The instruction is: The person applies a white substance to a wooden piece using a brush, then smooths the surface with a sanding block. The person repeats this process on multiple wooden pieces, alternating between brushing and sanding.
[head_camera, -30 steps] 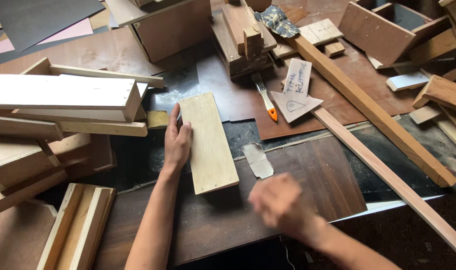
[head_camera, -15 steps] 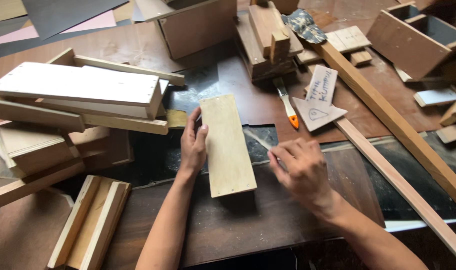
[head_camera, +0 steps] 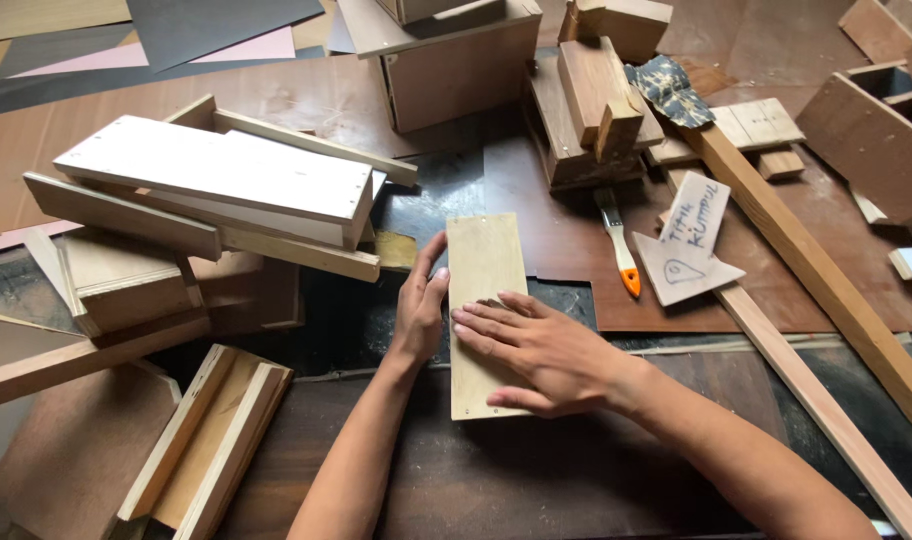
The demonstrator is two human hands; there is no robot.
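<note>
A pale rectangular wooden board (head_camera: 486, 250) lies lengthwise on the dark worktop (head_camera: 536, 480). My left hand (head_camera: 419, 310) rests along the board's left edge, with the thumb up against it, and steadies it. My right hand (head_camera: 541, 350) lies flat across the lower half of the board, fingers pointing left. A grey scrap of sandpaper (head_camera: 492, 301) peeks out from under those fingers; most of it is hidden by the hand.
Stacked pale planks (head_camera: 216, 180) and offcuts crowd the left. A brown box (head_camera: 461, 60) and wooden blocks (head_camera: 596, 110) stand behind. An orange-handled brush (head_camera: 619, 245), an arrow-shaped cutout (head_camera: 691, 260) and long battens (head_camera: 816, 270) lie to the right.
My right hand reached to the sandpaper beside the board, took it and now presses it flat on the board. My left hand stayed at the board's left edge.
</note>
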